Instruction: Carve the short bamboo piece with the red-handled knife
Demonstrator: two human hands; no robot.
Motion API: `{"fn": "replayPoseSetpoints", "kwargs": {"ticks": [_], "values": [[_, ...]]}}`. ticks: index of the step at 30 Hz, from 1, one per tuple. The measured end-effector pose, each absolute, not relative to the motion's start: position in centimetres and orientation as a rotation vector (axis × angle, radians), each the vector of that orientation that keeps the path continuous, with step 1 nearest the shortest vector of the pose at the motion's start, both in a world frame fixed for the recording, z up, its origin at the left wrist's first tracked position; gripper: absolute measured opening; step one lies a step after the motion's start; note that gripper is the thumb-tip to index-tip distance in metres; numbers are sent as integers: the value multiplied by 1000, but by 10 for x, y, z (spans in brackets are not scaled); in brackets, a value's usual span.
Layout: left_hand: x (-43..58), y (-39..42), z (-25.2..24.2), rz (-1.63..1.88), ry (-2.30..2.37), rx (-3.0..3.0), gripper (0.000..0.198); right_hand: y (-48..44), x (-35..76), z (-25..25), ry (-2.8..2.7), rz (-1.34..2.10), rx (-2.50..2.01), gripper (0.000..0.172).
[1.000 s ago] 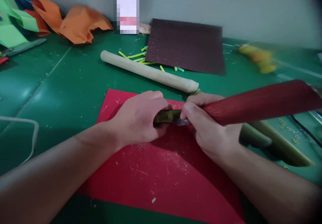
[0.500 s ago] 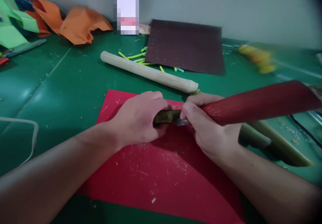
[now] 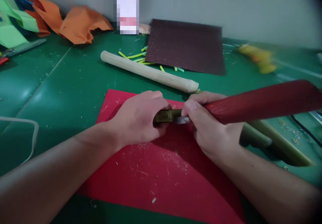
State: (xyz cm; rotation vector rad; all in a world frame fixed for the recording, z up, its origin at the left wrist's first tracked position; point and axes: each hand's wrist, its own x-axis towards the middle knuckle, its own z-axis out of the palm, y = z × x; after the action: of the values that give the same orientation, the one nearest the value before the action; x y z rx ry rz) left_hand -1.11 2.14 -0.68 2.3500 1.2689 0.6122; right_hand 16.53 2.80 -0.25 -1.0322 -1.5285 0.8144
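My left hand (image 3: pixel 141 118) is wrapped round a short length of dark green bamboo (image 3: pixel 164 116) with a carved ring pattern near its end. My right hand (image 3: pixel 210 133) grips a carving knife by its thick red wooden handle (image 3: pixel 261 101), thumb forward close to the metal blade (image 3: pixel 180 120). The blade's tip touches or nearly touches the bamboo; its exact contact is hard to see. Both hands are over a red sheet (image 3: pixel 141 190) sprinkled with pale shavings. Much of the bamboo is hidden by my fingers.
A pale peeled stick (image 3: pixel 148 72) lies behind my hands, near a dark brown sheet (image 3: pixel 186 46) and several yellow-green strips (image 3: pixel 136 55). Green bamboo pieces (image 3: pixel 279 143) lie beside my right wrist. Crumpled orange paper (image 3: pixel 75 24) is back left; a white cord (image 3: pixel 35 133) runs at left.
My right hand and the red-handled knife have shifted very slightly to the right. The left hand and bamboo stay in place.
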Motion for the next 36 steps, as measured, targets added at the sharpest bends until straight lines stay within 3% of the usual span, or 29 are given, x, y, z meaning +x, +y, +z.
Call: {"fn": "replayPoseSetpoints", "kwargs": {"ticks": [30,36], "values": [[-9,22,-9,627,1273,2375,13,28,170,0,-1620,818,-1056,27],[-10,21,-6,585,1276,2346,20,28,165,-4,-1382,886,-1073,23]]}}
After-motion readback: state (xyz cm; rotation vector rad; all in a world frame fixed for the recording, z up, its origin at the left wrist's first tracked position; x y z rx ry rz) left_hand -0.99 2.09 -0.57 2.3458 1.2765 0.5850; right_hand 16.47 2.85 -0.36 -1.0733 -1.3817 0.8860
